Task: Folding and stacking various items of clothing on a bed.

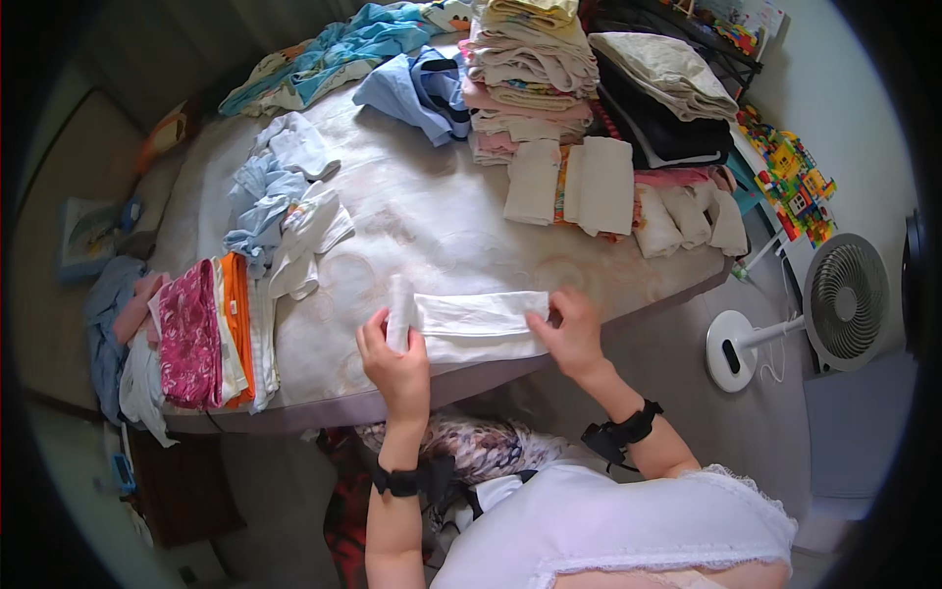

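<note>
A white cloth [478, 316], folded into a long strip, lies at the front edge of the bed between my hands. My left hand [396, 361] grips its left end, where the fabric is turned over into an upright flap or roll. At the strip's right end, my right hand [570, 331] pinches the corner between thumb and fingers. Behind it on the bed are loose white and light blue garments [313, 224]. White folded bundles [605, 184] lie back right, against a tall stack of folded cloths [533, 66].
Folded garments, one magenta [191, 335], line the bed's left front. A blue shirt [419, 96] and a turquoise patterned cloth [353, 51] lie at the back. A white-based fan [846, 302] stands at the right, near toy bricks [795, 184]. The bed's front edge [471, 386] borders the floor.
</note>
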`<action>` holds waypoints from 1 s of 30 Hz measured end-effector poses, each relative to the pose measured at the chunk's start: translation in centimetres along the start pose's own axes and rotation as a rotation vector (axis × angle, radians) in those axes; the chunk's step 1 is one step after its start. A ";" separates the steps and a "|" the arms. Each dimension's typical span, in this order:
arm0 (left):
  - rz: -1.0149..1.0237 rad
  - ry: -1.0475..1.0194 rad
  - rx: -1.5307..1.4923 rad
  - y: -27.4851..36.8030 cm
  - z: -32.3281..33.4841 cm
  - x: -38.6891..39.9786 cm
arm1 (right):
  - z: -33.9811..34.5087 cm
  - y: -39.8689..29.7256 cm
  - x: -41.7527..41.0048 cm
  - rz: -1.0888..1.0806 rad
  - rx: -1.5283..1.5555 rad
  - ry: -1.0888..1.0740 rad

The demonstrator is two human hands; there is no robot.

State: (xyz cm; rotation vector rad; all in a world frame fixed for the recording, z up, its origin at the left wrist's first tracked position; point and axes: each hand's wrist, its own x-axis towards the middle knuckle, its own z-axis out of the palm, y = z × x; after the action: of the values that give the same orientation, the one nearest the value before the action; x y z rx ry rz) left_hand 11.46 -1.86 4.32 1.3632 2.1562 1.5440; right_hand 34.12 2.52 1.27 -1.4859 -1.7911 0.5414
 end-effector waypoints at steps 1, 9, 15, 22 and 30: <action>0.174 0.035 0.135 0.2 -0.4 0.3 | 0.3 -0.9 -0.2 -0.007 0.007 -0.005; 0.496 -0.174 0.267 -2.3 0.8 -1.6 | 0.2 -3.2 0.4 0.020 -0.009 0.072; 0.474 -0.236 0.305 -1.3 1.6 -2.5 | 1.9 -5.5 1.7 -0.426 0.229 0.032; 0.327 -0.023 0.147 -3.3 -0.2 -0.7 | 4.8 -4.8 1.1 -0.556 0.192 -0.255; -0.019 -0.291 0.100 -3.2 0.4 -0.1 | 4.9 -4.8 -3.0 -0.604 -0.168 -0.183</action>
State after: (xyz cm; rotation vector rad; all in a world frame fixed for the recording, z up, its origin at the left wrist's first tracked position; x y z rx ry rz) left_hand 9.90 -1.81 1.51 1.4875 2.0810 1.1600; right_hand 27.51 -0.92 0.75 -0.9357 -2.3421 0.2264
